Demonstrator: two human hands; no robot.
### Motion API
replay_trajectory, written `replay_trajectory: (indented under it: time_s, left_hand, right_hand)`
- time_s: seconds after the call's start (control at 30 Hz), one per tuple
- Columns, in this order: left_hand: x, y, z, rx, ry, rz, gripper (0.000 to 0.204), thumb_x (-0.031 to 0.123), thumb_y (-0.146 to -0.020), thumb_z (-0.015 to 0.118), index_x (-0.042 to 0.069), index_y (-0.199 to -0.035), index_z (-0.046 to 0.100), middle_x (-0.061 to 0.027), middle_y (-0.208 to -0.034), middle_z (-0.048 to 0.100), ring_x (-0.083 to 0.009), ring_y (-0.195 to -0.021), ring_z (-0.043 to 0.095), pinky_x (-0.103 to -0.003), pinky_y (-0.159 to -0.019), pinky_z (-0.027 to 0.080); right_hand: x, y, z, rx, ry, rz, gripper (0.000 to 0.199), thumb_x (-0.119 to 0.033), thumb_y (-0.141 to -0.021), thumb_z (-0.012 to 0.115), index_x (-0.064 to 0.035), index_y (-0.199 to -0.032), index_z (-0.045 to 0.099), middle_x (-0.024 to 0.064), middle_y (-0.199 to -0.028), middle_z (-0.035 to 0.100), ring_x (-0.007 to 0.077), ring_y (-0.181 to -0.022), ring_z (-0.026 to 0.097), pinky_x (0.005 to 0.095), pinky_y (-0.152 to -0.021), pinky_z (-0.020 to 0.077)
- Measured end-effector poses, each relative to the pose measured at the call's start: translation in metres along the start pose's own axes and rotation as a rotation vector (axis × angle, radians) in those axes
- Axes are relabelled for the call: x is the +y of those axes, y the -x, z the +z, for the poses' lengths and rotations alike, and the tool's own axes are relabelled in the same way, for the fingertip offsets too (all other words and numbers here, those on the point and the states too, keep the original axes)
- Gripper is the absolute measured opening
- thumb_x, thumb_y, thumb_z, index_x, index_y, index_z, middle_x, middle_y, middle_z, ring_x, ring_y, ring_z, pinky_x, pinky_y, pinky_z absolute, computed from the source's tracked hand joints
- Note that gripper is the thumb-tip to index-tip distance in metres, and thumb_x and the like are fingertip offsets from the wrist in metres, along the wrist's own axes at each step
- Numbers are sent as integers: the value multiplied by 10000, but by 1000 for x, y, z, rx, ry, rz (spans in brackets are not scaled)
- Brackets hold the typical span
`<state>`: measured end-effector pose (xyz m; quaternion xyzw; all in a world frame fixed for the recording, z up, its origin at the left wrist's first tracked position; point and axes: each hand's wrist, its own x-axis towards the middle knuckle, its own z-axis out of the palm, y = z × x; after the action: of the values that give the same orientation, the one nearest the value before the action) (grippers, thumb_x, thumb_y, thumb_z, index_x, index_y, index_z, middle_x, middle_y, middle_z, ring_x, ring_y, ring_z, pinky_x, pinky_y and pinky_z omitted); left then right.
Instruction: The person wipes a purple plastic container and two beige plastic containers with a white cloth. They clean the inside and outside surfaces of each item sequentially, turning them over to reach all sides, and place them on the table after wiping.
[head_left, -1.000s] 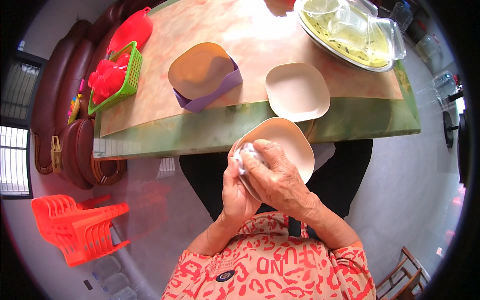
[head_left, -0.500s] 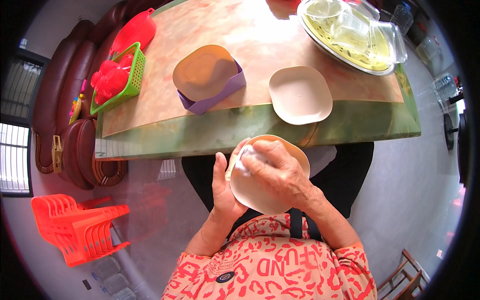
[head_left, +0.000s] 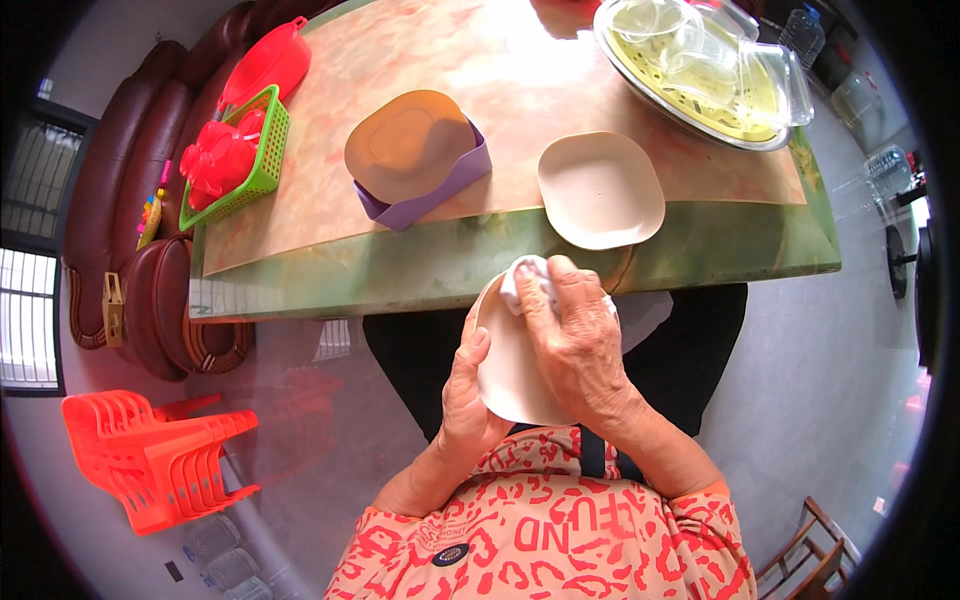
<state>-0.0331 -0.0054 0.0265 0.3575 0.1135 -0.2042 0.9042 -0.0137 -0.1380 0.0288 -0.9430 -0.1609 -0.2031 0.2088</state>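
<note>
My left hand (head_left: 465,385) grips a cream plate (head_left: 512,375) by its left side, thumb on the inner face, over my lap in front of the table edge. A white cloth (head_left: 527,285) is bunched under the fingers of my right hand (head_left: 575,340), pressed to the plate's far rim. The plate is tilted, and my right hand hides much of its right side. Another cream plate (head_left: 600,190) lies on the table just beyond my hands. To its left, an orange-tan plate (head_left: 410,145) leans in a purple holder (head_left: 428,205).
A green basket (head_left: 265,165) of red plastic items (head_left: 222,160) and a red basin (head_left: 268,65) stand at the table's left. Clear containers (head_left: 690,45) fill a yellow strainer (head_left: 755,125) at far right. Red stacked chairs (head_left: 150,455) are on the floor at left.
My right hand and the cloth have moved from the plate's left inner side to its far rim. The plate has turned and tilted, and my left hand has closed more around its side.
</note>
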Motion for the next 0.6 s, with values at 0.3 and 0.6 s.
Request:
replay_trajectory:
  time_s: [0.3, 0.6]
  left_hand:
    - [-5, 0, 5, 105, 55, 46, 538, 441, -1002, 409, 69, -1390, 416, -105, -1344, 529, -247, -1252, 502, -418, -1089, 374]
    - [0, 1, -3, 87, 29, 70, 509, 380, -961, 496, 67, -1359, 445, -111, -1288, 551, -247, -1231, 512, -416, -1063, 402]
  right_hand:
    - [-12, 2, 4, -54, -172, -2, 472, -76, -780, 615, 49, -1230, 545, 255, -1215, 490, 367, -1043, 539, 426, -776, 543]
    - [-14, -6, -2, -73, -310, -73, 441, -91, -772, 617, 34, -1189, 550, 241, -1179, 498, 374, -1047, 532, 430, -804, 534]
